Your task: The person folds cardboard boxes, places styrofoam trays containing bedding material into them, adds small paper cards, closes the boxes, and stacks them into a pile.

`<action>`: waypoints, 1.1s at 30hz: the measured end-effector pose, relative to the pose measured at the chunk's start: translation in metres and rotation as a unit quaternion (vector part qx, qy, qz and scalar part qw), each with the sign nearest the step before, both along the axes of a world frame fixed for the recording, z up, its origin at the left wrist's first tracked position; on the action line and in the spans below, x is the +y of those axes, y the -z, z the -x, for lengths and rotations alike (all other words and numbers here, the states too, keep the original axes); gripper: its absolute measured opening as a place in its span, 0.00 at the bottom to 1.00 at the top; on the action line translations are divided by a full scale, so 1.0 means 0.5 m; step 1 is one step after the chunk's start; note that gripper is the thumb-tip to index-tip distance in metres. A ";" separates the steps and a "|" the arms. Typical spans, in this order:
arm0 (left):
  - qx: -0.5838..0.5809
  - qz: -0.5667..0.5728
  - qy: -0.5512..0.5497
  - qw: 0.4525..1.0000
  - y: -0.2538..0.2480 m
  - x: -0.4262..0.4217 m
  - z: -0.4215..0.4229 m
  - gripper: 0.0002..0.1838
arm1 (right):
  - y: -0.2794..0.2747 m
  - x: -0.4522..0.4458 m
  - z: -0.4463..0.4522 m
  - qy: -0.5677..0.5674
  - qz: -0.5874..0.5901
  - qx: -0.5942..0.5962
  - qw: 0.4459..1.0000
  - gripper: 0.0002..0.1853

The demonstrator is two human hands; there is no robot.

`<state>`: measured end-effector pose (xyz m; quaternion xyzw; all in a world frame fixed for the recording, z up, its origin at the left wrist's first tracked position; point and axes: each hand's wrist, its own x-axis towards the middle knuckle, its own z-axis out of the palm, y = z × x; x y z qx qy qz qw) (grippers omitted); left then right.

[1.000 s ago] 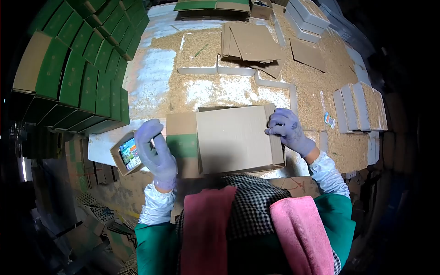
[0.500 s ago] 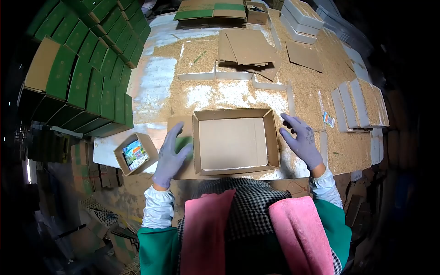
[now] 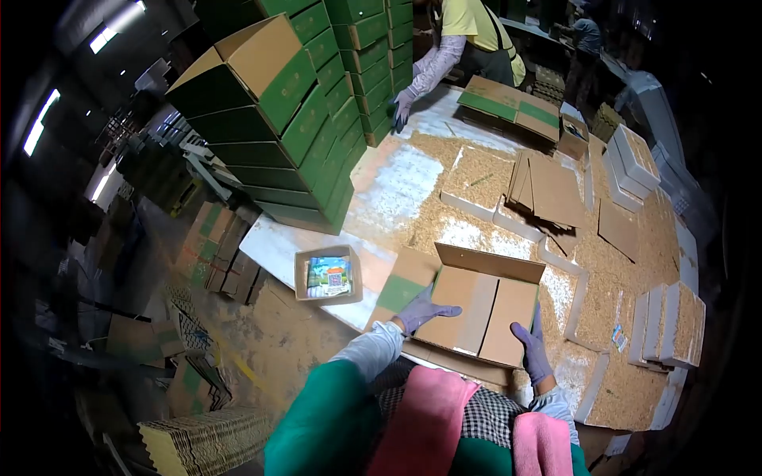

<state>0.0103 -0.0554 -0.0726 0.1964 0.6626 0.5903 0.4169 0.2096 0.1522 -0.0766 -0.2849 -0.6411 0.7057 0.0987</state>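
Note:
A brown cardboard box (image 3: 458, 313) lies in front of me on the table's near edge. Two panels cover its top with a dark slit between them, and its far flap (image 3: 496, 262) stands up. My left hand (image 3: 425, 310), in a grey-purple glove, grips the left side, thumb stretched over the panel. At the right edge, my right hand (image 3: 533, 349) in a matching glove grips the box, its thumb on top and fingers along the outer side. Left of the box lies a flat cardboard piece with a green patch (image 3: 401, 293).
A small open carton (image 3: 300, 278) of printed packets (image 3: 329, 278) stands left. Beyond it rise stacked green boxes (image 3: 274, 151). Cardboard sheets (image 3: 548, 190) and husk-covered white blocks (image 3: 681, 329) occupy the table. A co-worker's gloved hand (image 3: 403, 107) touches the far stack.
My view has swung left. My hands, apart from the open box before, are now on it. Panels now cover the top where the inside showed. A co-worker has come into view.

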 end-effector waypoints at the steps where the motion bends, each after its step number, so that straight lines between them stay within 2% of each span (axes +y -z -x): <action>1: 0.000 -0.022 0.005 1.000 -0.022 -0.010 0.018 0.45 | -0.048 -0.018 0.027 0.022 0.051 0.015 0.998 0.48; 2: 0.091 -0.031 0.019 0.995 -0.033 -0.027 0.067 0.43 | -0.061 -0.015 0.064 0.025 0.042 0.025 0.999 0.48; 3: 0.180 -0.039 0.031 0.982 -0.054 -0.056 0.132 0.40 | -0.071 -0.007 0.097 0.031 0.110 0.084 0.990 0.45; 4: 0.166 -0.056 -0.052 0.983 -0.141 -0.101 0.175 0.35 | -0.081 -0.009 0.133 0.035 0.180 0.139 0.973 0.42; 5: 0.217 -0.092 -0.106 0.966 -0.198 -0.157 0.258 0.34 | -0.093 -0.013 0.192 0.060 0.191 0.200 0.959 0.35; 6: 0.334 -0.168 -0.243 0.895 -0.313 -0.211 0.291 0.34 | -0.124 -0.013 0.259 0.075 0.196 0.233 0.950 0.32; 7: 0.537 -0.101 -0.373 0.750 -0.390 -0.273 0.354 0.38 | -0.155 -0.014 0.327 0.088 0.201 0.266 0.939 0.30; 8: 0.580 -0.062 -0.487 0.650 -0.453 -0.330 0.416 0.43 | -0.204 -0.010 0.402 0.039 0.153 0.337 0.928 0.29; 9: 0.600 -0.016 -0.559 0.572 -0.494 -0.397 0.499 0.47 | -0.260 -0.006 0.482 -0.011 0.102 0.406 0.908 0.28; 10: 0.533 -0.062 -0.592 0.601 -0.525 -0.449 0.567 0.49 | -0.316 -0.008 0.557 -0.062 0.049 0.472 0.878 0.26; 11: 0.498 -0.072 -0.574 0.645 -0.536 -0.507 0.640 0.49 | -0.371 -0.025 0.627 -0.036 -0.067 0.506 0.859 0.29; 12: 0.461 -0.135 -0.491 0.727 -0.516 -0.572 0.732 0.47 | -0.448 -0.084 0.672 -0.008 -0.060 0.490 0.869 0.30; 13: 0.469 -0.108 -0.487 0.729 -0.469 -0.612 0.818 0.45 | -0.525 -0.143 0.716 0.019 -0.051 0.474 0.879 0.32; 14: 0.478 -0.079 -0.482 0.731 -0.446 -0.629 0.877 0.44 | -0.578 -0.202 0.745 0.002 0.011 0.441 0.898 0.34; 15: 0.470 -0.065 -0.470 0.744 -0.452 -0.620 0.860 0.44 | -0.633 -0.261 0.775 -0.011 0.074 0.405 0.911 0.36; 16: 0.463 -0.049 -0.455 0.759 -0.454 -0.610 0.836 0.44 | -0.647 -0.292 0.803 -0.068 0.067 0.403 0.910 0.38; 17: 0.483 -0.043 -0.442 0.755 -0.437 -0.621 0.874 0.39 | -0.663 -0.335 0.826 -0.088 0.056 0.353 0.930 0.41; 18: 0.487 -0.277 -0.354 0.749 -0.419 -0.600 0.870 0.33 | -0.676 -0.374 0.847 -0.107 0.045 0.300 0.947 0.44; 20: 0.487 -0.225 -0.439 0.720 -0.439 -0.579 0.820 0.27 | -0.669 -0.406 0.923 -0.221 0.046 0.205 0.952 0.50; 21: 0.488 -0.224 -0.430 0.726 -0.449 -0.585 0.813 0.27 | -0.652 -0.411 0.963 -0.212 -0.097 0.208 0.950 0.53; 23: 0.416 -0.178 -0.410 0.792 -0.452 -0.596 0.812 0.30 | -0.613 -0.427 1.082 -0.140 -0.336 0.138 0.921 0.50; 24: 0.417 -0.175 -0.400 0.797 -0.444 -0.606 0.827 0.30 | -0.619 -0.443 1.073 -0.136 -0.445 0.133 0.875 0.41; 25: 0.459 -0.132 -0.425 0.769 -0.437 -0.620 0.847 0.30 | -0.627 -0.459 1.062 -0.120 -0.549 0.127 0.818 0.32; 26: 0.498 -0.090 -0.448 0.737 -0.429 -0.623 0.857 0.30 | -0.590 -0.464 1.102 -0.106 -0.528 0.152 0.829 0.26; 28: 0.503 -0.221 -0.434 0.714 -0.416 -0.608 0.867 0.27 | -0.538 -0.468 1.152 -0.064 -0.545 0.178 0.817 0.27; 30: 0.410 -0.183 -0.416 0.791 -0.426 -0.626 0.868 0.28 | -0.486 -0.449 1.114 -0.091 -0.556 0.199 0.802 0.28; 31: 0.469 -0.123 -0.457 0.746 -0.423 -0.620 0.850 0.29 | -0.461 -0.440 1.095 -0.105 -0.560 0.210 0.794 0.29; 32: 0.519 -0.054 -0.501 0.690 -0.428 -0.606 0.821 0.30 | -0.430 -0.417 1.003 -0.182 -0.483 0.225 0.827 0.28; 33: 0.553 0.017 -0.546 0.629 -0.433 -0.593 0.792 0.32 | -0.374 -0.394 0.914 -0.181 -0.455 0.244 0.837 0.29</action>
